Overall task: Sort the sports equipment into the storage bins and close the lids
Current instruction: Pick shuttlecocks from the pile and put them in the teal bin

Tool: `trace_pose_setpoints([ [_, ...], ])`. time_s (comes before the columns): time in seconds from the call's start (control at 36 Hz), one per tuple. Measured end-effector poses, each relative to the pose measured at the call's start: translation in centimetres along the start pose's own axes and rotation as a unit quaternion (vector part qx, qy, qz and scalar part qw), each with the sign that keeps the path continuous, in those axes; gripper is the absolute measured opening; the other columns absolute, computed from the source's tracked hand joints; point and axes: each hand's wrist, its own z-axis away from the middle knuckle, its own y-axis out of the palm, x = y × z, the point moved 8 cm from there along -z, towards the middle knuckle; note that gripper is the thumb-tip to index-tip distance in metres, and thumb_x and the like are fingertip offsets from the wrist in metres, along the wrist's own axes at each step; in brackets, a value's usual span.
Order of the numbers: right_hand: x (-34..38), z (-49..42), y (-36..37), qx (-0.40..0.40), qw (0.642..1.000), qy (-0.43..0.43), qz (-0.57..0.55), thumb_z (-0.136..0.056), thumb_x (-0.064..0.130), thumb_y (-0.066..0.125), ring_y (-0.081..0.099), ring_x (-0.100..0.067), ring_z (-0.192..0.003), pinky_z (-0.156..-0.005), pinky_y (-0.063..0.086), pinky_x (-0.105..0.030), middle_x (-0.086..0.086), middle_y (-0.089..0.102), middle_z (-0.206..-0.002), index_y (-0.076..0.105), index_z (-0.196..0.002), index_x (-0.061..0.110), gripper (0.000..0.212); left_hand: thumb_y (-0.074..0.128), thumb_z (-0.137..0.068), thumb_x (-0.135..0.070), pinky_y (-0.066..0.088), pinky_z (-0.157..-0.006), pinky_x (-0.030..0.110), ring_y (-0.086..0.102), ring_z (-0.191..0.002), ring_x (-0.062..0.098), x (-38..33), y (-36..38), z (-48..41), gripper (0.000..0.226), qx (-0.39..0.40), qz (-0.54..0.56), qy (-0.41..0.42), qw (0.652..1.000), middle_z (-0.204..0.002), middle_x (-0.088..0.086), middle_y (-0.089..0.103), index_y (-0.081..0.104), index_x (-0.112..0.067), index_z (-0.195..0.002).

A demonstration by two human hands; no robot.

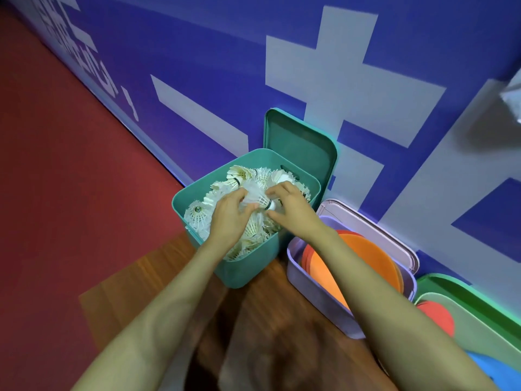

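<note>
A teal bin (255, 268) stands against the wall, heaped with several white feather shuttlecocks (197, 214). Its teal lid (298, 143) leans upright behind it against the wall. Both hands are over the heap. My left hand (229, 215) and my right hand (290, 207) together hold one shuttlecock (260, 200) lying on its side, fingers curled round its feathers and cork end. To the right, a lilac bin (315, 294) holds orange and red flat discs (366, 258), its lid (375, 230) propped behind. A green bin (485, 323) at far right holds red and blue discs.
The bins sit on a wooden table (158, 286) pushed against a blue wall with pale lettering (324, 69). Red floor (56, 179) lies to the left. A blurred pale object (511, 97) shows at the right edge.
</note>
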Motion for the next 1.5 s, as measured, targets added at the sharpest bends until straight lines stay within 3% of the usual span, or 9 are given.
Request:
trace_pose_setpoints([
  [0.28, -3.8, -0.7, -4.4, -0.105, 0.988, 0.095, 0.058, -0.085, -0.008, 0.040, 0.050, -0.033, -0.113, -0.088, 0.041, -0.038, -0.015, 0.054, -0.122, 0.049, -0.129, 0.012, 0.049, 0.050, -0.095, -0.015, 0.036, -0.084, 0.031, 0.038, -0.074, 0.020, -3.0, 3.3, -0.9, 0.022, 0.102, -0.232, 0.129, 0.959, -0.072, -0.005, 0.044, 0.039, -0.019, -0.077],
  [0.39, -2.8, -1.3, -5.8, -0.156, 0.984, 0.079, 0.028, -0.083, -0.010, 0.038, 0.053, -0.033, -0.104, -0.077, 0.039, -0.033, -0.016, 0.056, -0.120, 0.039, -0.136, 0.015, 0.059, 0.047, -0.091, 0.000, 0.026, -0.065, 0.028, 0.040, -0.074, 0.022, -2.5, 5.0, -1.4, 0.024, 0.178, -0.309, 0.100, 0.929, -0.067, -0.004, 0.040, 0.038, -0.017, -0.076],
  [0.56, -2.8, -4.6, -4.3, -0.129, 0.989, 0.066, 0.028, -0.091, -0.004, 0.040, 0.056, -0.035, -0.096, -0.071, 0.036, -0.032, -0.019, 0.060, -0.113, 0.044, -0.128, 0.009, 0.040, 0.034, -0.102, -0.033, 0.041, -0.074, 0.036, 0.047, -0.080, 0.023, -0.2, 7.4, -1.7, 0.029, 0.316, -0.214, 0.023, 0.924, -0.082, 0.005, 0.051, 0.042, -0.015, -0.081],
  [0.67, -3.1, -8.0, -2.0, -0.119, 0.989, 0.040, 0.074, -0.089, -0.004, 0.042, 0.056, -0.036, -0.098, -0.079, 0.040, -0.036, -0.017, 0.063, -0.108, 0.055, -0.121, 0.013, 0.038, 0.036, -0.100, -0.041, 0.043, -0.074, 0.035, 0.051, -0.078, 0.022, -0.6, 6.5, -2.3, 0.039, 0.257, -0.160, 0.039, 0.952, -0.078, 0.002, 0.052, 0.049, -0.013, -0.077],
  [0.81, -4.0, -11.1, 0.2, -0.108, 0.986, 0.024, 0.124, -0.086, -0.004, 0.043, 0.057, -0.033, -0.098, -0.082, 0.041, -0.037, -0.014, 0.065, -0.103, 0.058, -0.115, 0.011, 0.036, 0.046, -0.097, -0.037, 0.034, -0.094, 0.032, 0.051, -0.099, 0.015, -1.6, 1.9, -4.2, 0.029, 0.014, -0.215, 0.131, 0.968, -0.097, -0.004, 0.060, 0.064, -0.015, -0.090],
  [0.92, -6.1, -13.0, 3.3, 0.023, 0.974, 0.053, 0.217, -0.091, 0.009, 0.040, 0.054, -0.027, -0.109, -0.105, 0.026, -0.040, -0.005, 0.064, -0.107, 0.059, -0.110, 0.017, 0.028, 0.035, -0.096, -0.053, 0.009, -0.116, 0.044, 0.019, -0.140, 0.020, 2.8, 3.4, -5.9, 0.044, 0.155, -0.307, 0.041, 0.938, -0.147, 0.001, 0.036, 0.058, -0.026, -0.123],
  [1.06, -6.1, -13.8, 6.0, 0.168, 0.943, 0.034, 0.287, -0.100, 0.021, 0.023, 0.054, -0.027, -0.110, -0.114, -0.008, -0.052, -0.003, 0.065, -0.104, 0.056, -0.096, 0.027, 0.034, 0.022, -0.099, -0.052, 0.003, -0.116, 0.041, 0.004, -0.144, 0.024, 4.5, 5.6, -6.2, 0.050, 0.263, -0.326, 0.012, 0.908, -0.154, 0.008, 0.020, 0.046, -0.028, -0.137],
  [1.28, -5.7, -10.9, 2.4, 0.045, 0.984, 0.050, 0.165, -0.098, 0.029, 0.038, 0.039, -0.023, -0.128, -0.114, 0.012, -0.052, -0.003, 0.051, -0.130, 0.053, -0.127, 0.018, 0.034, 0.039, -0.094, -0.054, 0.006, -0.115, 0.051, 0.012, -0.140, 0.020, 3.5, 5.2, -7.8, 0.040, 0.173, -0.287, 0.026, 0.942, -0.146, 0.003, 0.030, 0.059, -0.026, -0.114],
  [1.5, -3.7, 0.0, -6.2, -0.069, 0.993, 0.012, 0.095, -0.091, 0.023, 0.055, 0.054, -0.031, -0.110, -0.097, 0.040, -0.043, -0.009, 0.062, -0.115, 0.063, -0.115, 0.012, 0.027, 0.056, -0.087, -0.030, 0.014, -0.113, 0.053, 0.027, -0.135, 0.035, -4.0, 5.7, -2.8, 0.027, 0.074, -0.284, 0.129, 0.947, -0.134, 0.015, 0.047, 0.066, -0.013, -0.106],
])
